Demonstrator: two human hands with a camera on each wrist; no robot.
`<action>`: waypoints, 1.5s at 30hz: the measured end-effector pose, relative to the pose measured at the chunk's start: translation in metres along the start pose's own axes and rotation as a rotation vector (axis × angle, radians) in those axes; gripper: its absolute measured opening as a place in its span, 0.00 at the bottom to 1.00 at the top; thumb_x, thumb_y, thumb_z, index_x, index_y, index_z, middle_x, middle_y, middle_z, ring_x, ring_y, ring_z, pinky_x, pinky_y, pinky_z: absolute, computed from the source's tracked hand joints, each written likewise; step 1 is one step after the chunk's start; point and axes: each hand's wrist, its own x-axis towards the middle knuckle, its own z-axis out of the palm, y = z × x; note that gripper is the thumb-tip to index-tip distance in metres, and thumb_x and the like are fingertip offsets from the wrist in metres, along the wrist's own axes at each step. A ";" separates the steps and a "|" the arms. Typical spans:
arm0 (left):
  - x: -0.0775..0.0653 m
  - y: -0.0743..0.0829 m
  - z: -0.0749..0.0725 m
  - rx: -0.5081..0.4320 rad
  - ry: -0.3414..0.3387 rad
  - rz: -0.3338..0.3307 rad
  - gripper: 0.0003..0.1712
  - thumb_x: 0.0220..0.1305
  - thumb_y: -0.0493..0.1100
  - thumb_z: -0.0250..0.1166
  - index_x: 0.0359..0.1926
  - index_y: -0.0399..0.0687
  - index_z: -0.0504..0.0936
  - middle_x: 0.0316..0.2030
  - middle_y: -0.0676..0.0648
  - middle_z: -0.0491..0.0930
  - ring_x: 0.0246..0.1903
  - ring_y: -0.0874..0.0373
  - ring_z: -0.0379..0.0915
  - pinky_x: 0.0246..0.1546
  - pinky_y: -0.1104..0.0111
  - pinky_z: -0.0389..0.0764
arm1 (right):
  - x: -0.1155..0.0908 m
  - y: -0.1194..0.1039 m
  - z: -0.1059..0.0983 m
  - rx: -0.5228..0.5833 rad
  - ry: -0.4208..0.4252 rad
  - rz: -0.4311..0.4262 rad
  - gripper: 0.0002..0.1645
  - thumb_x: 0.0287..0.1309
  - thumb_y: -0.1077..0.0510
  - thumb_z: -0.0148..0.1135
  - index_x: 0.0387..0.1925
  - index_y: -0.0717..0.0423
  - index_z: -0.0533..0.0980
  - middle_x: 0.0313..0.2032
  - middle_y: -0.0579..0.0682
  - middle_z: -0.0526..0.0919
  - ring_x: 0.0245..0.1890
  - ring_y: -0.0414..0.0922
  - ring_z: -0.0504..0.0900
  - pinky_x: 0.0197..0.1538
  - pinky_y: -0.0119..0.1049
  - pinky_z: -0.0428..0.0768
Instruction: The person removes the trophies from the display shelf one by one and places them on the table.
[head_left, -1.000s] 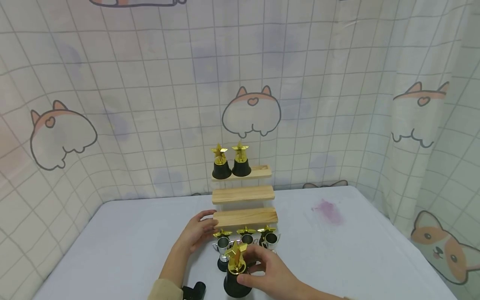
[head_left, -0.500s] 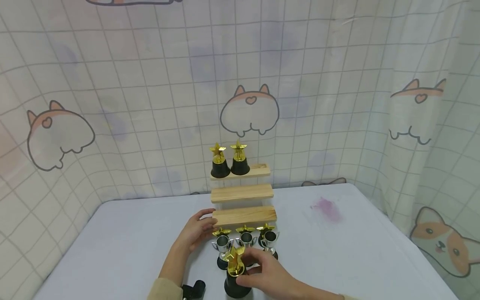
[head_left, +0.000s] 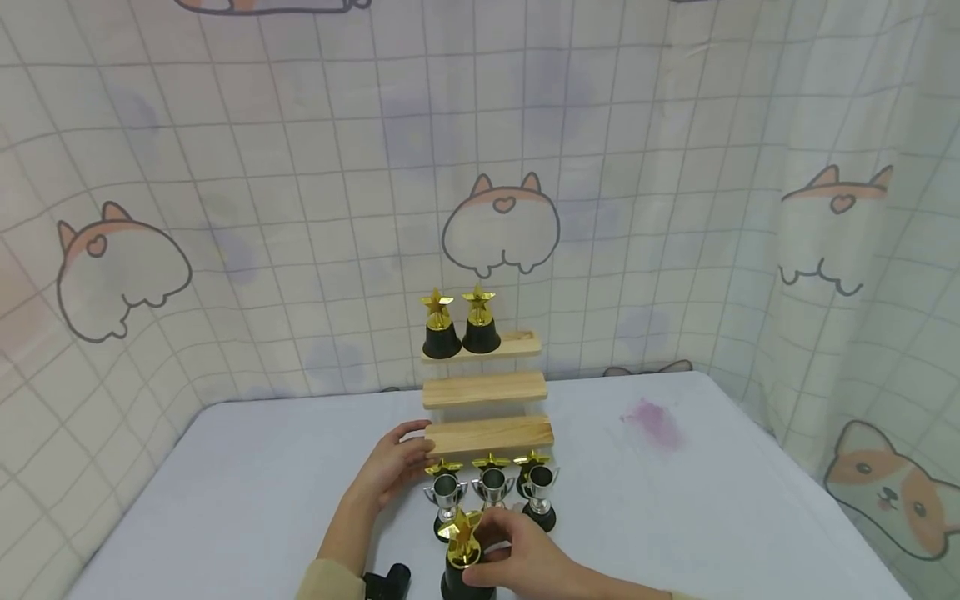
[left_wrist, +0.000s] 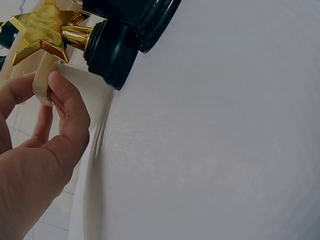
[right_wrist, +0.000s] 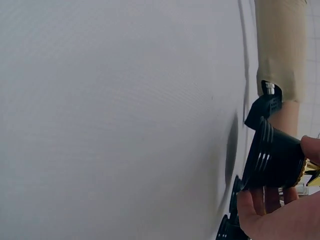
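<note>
My right hand [head_left: 525, 557] holds a gold star trophy [head_left: 461, 542] with a black base near the front of the table. In the right wrist view that base [right_wrist: 277, 157] is tipped sideways in the frame and sits above the table, with the thumb on one side and fingers on the other. On the left, my left hand [head_left: 392, 465] pinches the end of the lowest wooden step [head_left: 491, 435] of a tiered display stand; the left wrist view shows thumb and fingers round the wooden board end [left_wrist: 42, 85]. Silver cup trophies [head_left: 540, 492] and gold star trophies [head_left: 491, 461] stand before the stand.
Two gold star trophies [head_left: 480, 321] stand on the top wooden step [head_left: 521, 343], left and middle. A bare middle step [head_left: 486, 389] lies below. A patterned curtain [head_left: 337, 208] hangs behind the white-covered table [head_left: 247, 500]. A black wrist device [head_left: 388, 582] shows beside the left sleeve.
My right hand has drawn the star trophy slightly down and left in the head view, uncovering more of the silver cups. My left hand has stayed on the wooden step.
</note>
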 end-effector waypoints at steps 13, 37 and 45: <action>0.002 -0.001 0.002 -0.027 0.012 0.014 0.29 0.66 0.34 0.64 0.67 0.34 0.71 0.52 0.35 0.77 0.39 0.54 0.81 0.42 0.63 0.87 | 0.043 0.088 -0.015 -0.056 -0.026 -0.011 0.30 0.46 0.51 0.83 0.50 0.49 0.78 0.45 0.46 0.83 0.46 0.43 0.83 0.47 0.34 0.85; 0.000 0.007 0.002 -0.007 0.013 -0.012 0.30 0.68 0.35 0.64 0.69 0.36 0.69 0.53 0.35 0.76 0.38 0.55 0.81 0.41 0.63 0.86 | 0.028 0.022 0.010 -0.291 0.016 -0.070 0.25 0.51 0.55 0.81 0.48 0.47 0.76 0.41 0.36 0.81 0.41 0.35 0.81 0.44 0.31 0.84; 0.000 0.003 0.001 -0.021 0.000 -0.013 0.30 0.67 0.35 0.64 0.68 0.35 0.69 0.50 0.37 0.77 0.39 0.55 0.81 0.42 0.63 0.86 | 0.023 0.022 0.005 -0.371 -0.017 -0.163 0.27 0.53 0.52 0.80 0.52 0.49 0.76 0.45 0.37 0.81 0.45 0.35 0.81 0.45 0.32 0.84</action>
